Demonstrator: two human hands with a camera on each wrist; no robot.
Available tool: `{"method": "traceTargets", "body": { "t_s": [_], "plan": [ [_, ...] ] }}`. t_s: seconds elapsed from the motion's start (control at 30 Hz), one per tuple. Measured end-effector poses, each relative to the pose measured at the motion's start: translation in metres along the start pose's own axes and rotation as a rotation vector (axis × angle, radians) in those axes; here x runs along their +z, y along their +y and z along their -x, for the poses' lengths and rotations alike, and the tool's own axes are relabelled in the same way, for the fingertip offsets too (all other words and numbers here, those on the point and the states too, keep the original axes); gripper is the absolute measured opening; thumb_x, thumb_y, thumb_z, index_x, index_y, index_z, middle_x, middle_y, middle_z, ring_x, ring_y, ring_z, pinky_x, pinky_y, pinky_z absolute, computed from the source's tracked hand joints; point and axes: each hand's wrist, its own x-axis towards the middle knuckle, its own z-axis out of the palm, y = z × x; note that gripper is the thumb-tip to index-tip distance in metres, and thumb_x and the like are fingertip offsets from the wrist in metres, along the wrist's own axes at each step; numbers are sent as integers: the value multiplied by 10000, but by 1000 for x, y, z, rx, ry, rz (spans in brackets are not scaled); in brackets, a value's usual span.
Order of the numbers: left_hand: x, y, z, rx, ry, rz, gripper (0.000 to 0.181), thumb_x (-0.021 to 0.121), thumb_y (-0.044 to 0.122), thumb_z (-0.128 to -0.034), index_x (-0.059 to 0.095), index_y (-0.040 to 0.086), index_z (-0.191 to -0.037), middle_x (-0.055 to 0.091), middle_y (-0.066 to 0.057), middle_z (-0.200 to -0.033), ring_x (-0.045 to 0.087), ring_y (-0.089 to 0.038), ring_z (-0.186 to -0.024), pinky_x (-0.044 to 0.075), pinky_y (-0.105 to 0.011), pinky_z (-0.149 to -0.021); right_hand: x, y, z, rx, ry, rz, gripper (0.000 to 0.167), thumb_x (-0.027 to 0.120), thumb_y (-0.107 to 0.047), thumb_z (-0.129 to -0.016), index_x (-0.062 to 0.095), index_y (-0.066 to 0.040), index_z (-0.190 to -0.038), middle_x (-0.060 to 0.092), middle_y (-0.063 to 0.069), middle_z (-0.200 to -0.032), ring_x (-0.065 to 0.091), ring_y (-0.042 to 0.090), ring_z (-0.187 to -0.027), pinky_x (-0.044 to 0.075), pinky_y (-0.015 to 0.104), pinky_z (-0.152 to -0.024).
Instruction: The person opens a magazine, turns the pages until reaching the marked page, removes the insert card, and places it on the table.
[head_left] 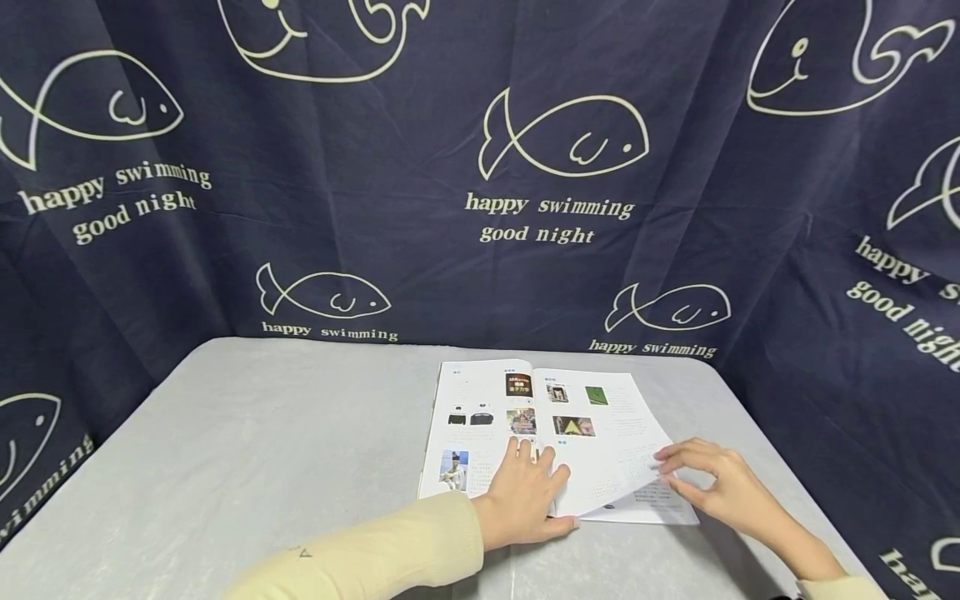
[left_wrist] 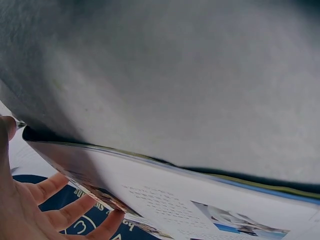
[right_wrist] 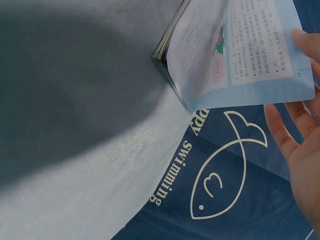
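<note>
An open magazine (head_left: 480,387) lies on the table, with pictures and small text on both pages. My left hand (head_left: 521,496) rests near the bottom of its spine, fingers spread over the paper. In the left wrist view the same hand (left_wrist: 55,210) has its fingers apart on the magazine (left_wrist: 160,190). At the lower right corner, my right hand (head_left: 720,479) pinches a page (head_left: 622,467) lifted off the sheets beneath. The right wrist view shows that page (right_wrist: 260,95) with a pale blue border, between thumb and fingers of my right hand (right_wrist: 305,145).
A light grey cloth covers the table (head_left: 262,442), extending left of the magazine. Behind and at both sides hangs a dark blue curtain (head_left: 420,183) with white fish drawings and lettering. The table's right edge runs close to my right forearm.
</note>
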Motion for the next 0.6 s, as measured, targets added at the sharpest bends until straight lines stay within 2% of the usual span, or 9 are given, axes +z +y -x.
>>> {"method": "traceTargets", "body": {
  "t_s": [0.6],
  "plan": [
    [2,-2,0,19,-4,26,550,302,709,-825,541,272,-1058,565,13,-954,524,-213,-852,349,-387,-790,-2,-1,-2,15,25,-18,382,784,49,-534,679,-204,-802,672,-15,-898,585,50,-881,340,59,-881]
  ]
}}
